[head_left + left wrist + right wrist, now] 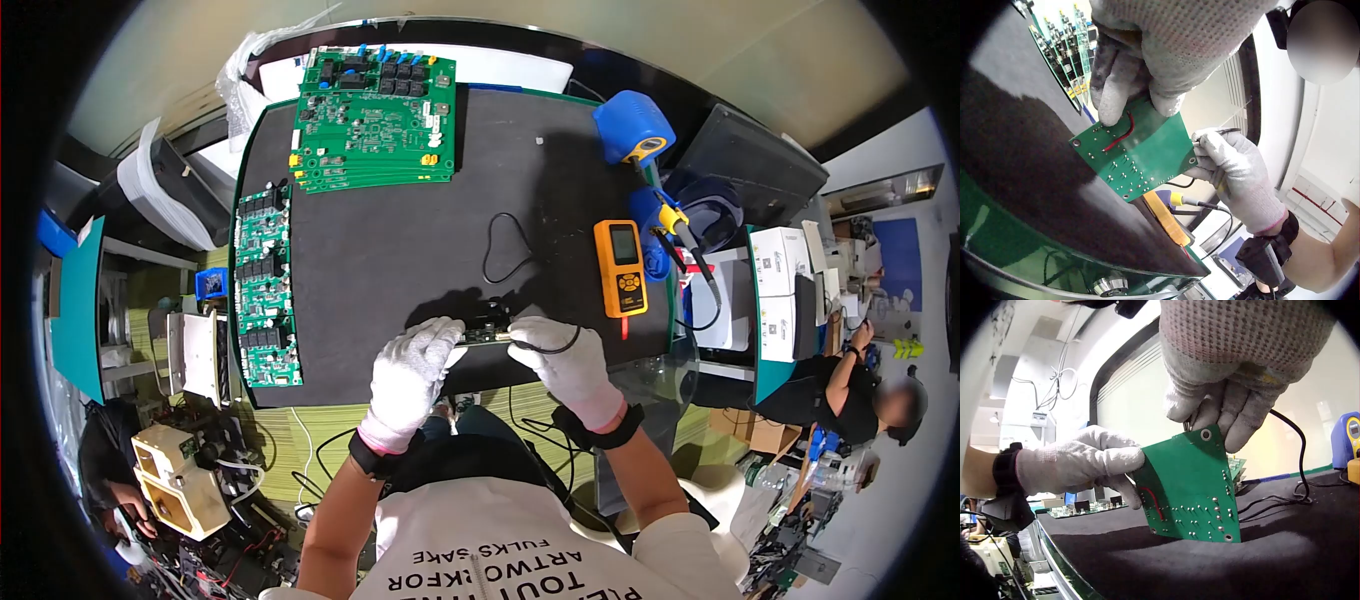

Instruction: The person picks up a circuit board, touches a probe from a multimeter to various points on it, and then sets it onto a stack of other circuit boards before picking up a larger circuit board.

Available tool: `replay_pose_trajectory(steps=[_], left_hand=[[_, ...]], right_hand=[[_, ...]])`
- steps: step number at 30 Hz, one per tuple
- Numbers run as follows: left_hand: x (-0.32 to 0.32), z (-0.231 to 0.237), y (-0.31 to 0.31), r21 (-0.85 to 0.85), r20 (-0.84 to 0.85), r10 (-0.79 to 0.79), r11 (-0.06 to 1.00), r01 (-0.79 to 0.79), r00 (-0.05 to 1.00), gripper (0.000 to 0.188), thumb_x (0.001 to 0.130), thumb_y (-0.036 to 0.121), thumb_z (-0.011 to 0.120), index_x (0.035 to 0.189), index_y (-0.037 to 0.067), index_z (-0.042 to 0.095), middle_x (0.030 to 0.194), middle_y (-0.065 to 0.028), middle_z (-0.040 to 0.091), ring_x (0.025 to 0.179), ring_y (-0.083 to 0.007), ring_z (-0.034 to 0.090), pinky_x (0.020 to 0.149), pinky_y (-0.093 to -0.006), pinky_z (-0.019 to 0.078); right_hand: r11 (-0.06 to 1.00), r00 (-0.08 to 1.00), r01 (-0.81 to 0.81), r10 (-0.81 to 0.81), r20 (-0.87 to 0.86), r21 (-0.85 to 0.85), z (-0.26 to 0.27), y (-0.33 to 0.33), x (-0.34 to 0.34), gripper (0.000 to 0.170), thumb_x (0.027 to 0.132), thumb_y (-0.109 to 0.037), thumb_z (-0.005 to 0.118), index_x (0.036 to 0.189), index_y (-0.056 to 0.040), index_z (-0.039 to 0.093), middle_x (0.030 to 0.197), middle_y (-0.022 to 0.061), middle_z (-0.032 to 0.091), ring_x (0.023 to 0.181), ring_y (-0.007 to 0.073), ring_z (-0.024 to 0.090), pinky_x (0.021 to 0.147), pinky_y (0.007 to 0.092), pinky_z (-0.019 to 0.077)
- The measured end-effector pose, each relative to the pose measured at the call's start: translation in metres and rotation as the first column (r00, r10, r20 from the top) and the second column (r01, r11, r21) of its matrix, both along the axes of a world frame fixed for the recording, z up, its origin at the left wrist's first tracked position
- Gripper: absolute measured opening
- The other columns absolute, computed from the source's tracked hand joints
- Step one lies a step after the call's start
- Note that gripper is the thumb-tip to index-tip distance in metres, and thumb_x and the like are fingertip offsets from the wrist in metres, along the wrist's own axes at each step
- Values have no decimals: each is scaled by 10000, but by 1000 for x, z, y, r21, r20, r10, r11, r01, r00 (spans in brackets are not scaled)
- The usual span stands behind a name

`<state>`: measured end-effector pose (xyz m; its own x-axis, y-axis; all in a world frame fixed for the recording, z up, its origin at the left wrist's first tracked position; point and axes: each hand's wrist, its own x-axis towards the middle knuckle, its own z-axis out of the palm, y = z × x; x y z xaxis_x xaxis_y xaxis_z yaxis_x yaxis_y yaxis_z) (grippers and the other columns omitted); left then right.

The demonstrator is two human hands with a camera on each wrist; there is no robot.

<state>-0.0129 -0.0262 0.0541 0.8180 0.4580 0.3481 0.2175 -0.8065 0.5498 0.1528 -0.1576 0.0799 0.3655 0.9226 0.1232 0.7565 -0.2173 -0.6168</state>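
Note:
A green circuit board with solder points and a short red wire on its underside is held up, tilted, close over the dark mat. My gloved left hand pinches it by one edge between thumb and fingers. At the opposite edge, my gloved right hand pinches the end of a black cable against a corner with a mounting hole. Small metal pins show beside the right thumb in the right wrist view; the cable's tip is hidden by the fingers, so I cannot tell its kind.
Large green boards are stacked at the back left of the dark mat. Several smaller boards line its left edge. An orange meter lies at right, near a blue soldering iron stand. Another person is at far right.

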Motion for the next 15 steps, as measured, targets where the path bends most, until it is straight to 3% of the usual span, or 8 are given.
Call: replay_pose_trajectory(steps=[8, 11, 13, 15], left_hand=[[-1, 1, -1, -3, -25, 0, 1000, 0, 1000, 317, 750, 51, 596, 1066, 64, 610, 1029, -112, 652, 951, -281, 638, 750, -367, 517], [-2, 1, -2, -11, -27, 3, 1000, -3, 1000, 327, 743, 36, 584, 1068, 61, 611, 1031, -115, 652, 958, -284, 636, 753, -366, 517], [-3, -1, -2, -23, -17, 5, 1000, -5, 1000, 417, 688, -15, 586, 1094, 76, 613, 1069, -121, 646, 956, -284, 633, 755, -368, 506], [-3, -2, -3, -25, -15, 8, 1000, -9, 1000, 420, 685, -18, 586, 1093, 76, 613, 1069, -122, 646, 956, -285, 634, 756, -369, 507]], right_hand=[[998, 999, -39, 39, -4, 52, 1, -1, 1, 144, 734, -108, 696, 856, -46, 652, 887, 67, 685, 749, 240, 661, 631, 276, 515], [997, 996, -16, 23, -89, 80, -1, -1, 0, 147, 724, -69, 696, 857, -27, 650, 889, 100, 687, 770, 244, 668, 658, 273, 521], [988, 1000, -21, 24, -18, 152, -8, -3, 2, 160, 746, -200, 704, 879, -123, 660, 891, 21, 685, 737, 230, 662, 599, 304, 523], [989, 999, -21, 27, -38, 150, -8, -3, 1, 162, 746, -202, 701, 881, -122, 661, 894, 21, 684, 741, 228, 662, 601, 304, 523]])
